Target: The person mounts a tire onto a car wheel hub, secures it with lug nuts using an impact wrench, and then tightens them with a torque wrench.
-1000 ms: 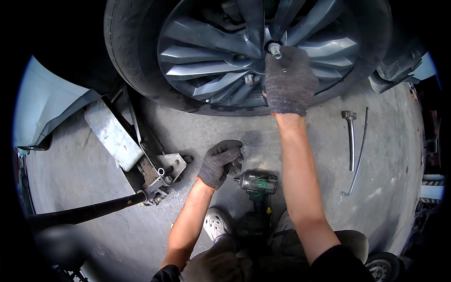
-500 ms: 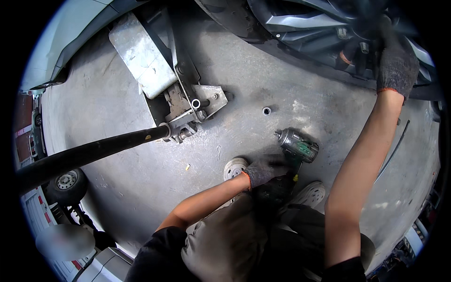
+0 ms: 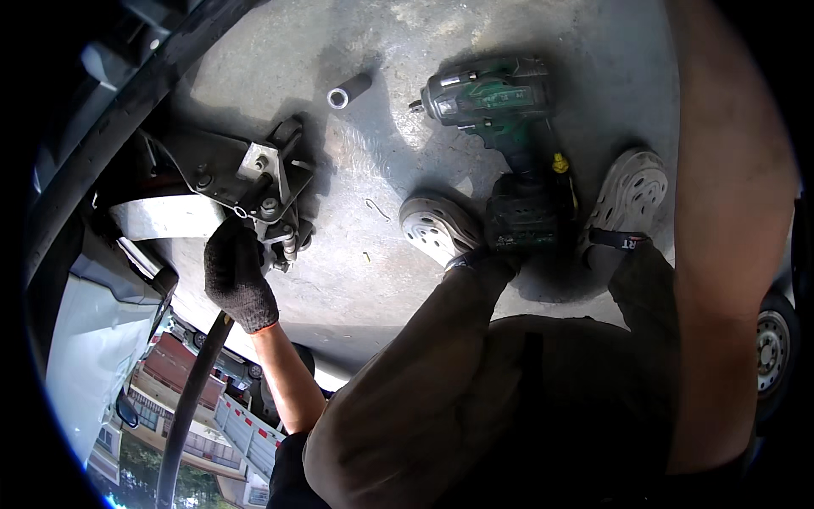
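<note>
One dark-gloved left hand (image 3: 242,280) is at the left of the frame, its fingers up against the rear end of a floor jack (image 3: 216,161). The hand lies over the place where the black jack handle (image 3: 191,399) meets the jack, and the handle emerges below it, running to the bottom edge. The fingers look bent, but their inner side is hidden, so I cannot tell whether they are closed around the handle. At the right side of the frame the bare right forearm (image 3: 729,212) reaches upward; the right hand is outside the picture, its grip unseen.

Top centre, a cordless impact wrench (image 3: 492,93) lies on its side on the concrete floor (image 3: 373,263), its square drive pointing left and its battery pack (image 3: 521,216) between two pale clogs (image 3: 437,225). A cylindrical impact socket (image 3: 349,91) lies left of the wrench, apart from it, open end toward the lower left. Below the socket is a small bent wire hook (image 3: 377,209). A steel-rimmed wheel (image 3: 772,348) shows at the right edge, and a pale car body panel (image 3: 93,356) at lower left.
</note>
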A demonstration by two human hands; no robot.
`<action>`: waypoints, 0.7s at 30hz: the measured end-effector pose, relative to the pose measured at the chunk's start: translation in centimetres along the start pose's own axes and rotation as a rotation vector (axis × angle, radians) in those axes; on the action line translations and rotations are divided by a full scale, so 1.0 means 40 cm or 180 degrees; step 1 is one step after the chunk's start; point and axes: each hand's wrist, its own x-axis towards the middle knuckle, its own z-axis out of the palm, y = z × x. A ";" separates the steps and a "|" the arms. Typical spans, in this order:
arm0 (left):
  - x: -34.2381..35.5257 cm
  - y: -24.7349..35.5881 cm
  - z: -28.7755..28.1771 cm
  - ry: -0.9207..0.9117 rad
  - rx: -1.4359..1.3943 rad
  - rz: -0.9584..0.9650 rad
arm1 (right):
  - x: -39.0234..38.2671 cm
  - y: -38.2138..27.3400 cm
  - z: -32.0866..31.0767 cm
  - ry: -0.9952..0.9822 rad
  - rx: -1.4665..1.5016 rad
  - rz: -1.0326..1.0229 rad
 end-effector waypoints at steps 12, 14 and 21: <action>-0.004 -0.110 0.237 -0.2500 0.2625 0.1589 | -0.368 0.443 -0.064 -0.0227 0.0996 0.1830; 0.045 -0.061 0.322 -0.1326 0.0623 -0.2060 | -0.361 0.474 -0.057 -0.0267 0.1067 0.1883; 0.136 -0.278 0.283 0.0154 0.0539 -0.1960 | -0.216 0.437 -0.035 -0.0664 0.1496 0.1420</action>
